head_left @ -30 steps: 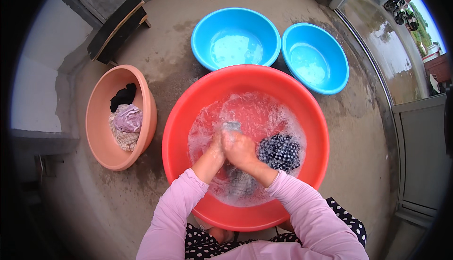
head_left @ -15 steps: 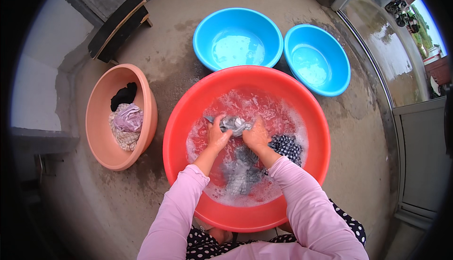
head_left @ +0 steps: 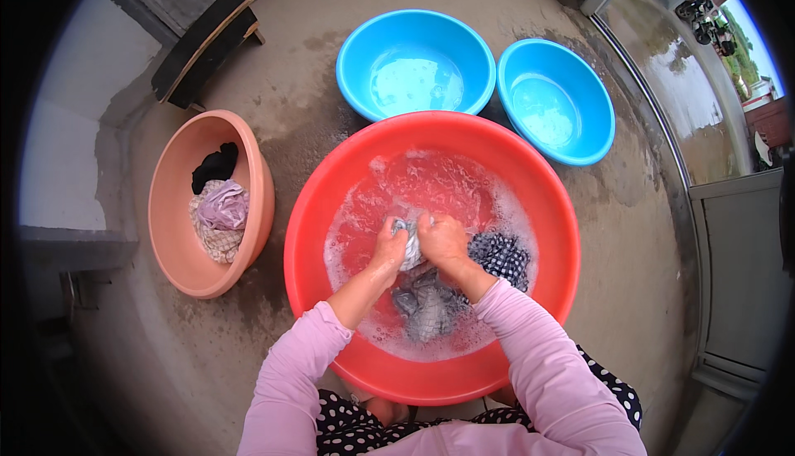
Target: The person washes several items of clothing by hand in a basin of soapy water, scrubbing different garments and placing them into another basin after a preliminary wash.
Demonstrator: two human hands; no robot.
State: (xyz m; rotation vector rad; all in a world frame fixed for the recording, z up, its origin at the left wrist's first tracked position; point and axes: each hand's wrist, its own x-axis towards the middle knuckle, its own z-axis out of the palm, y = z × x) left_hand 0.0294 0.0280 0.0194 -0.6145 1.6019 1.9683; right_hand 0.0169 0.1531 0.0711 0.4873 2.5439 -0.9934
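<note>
Pale grey cloth [head_left: 411,245], bunched in the closed grip of left hand [head_left: 389,250] and right hand [head_left: 444,242], inside red basin [head_left: 558,274]. Dark checked cloth [head_left: 502,257] just beside right hand; peach basin [head_left: 175,232] well left of left hand.

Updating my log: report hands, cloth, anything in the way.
Left hand and right hand both gripping grey cloth. All inside red basin, foamy water. Possible crowding: dark checked cloth beside right hand.
</note>
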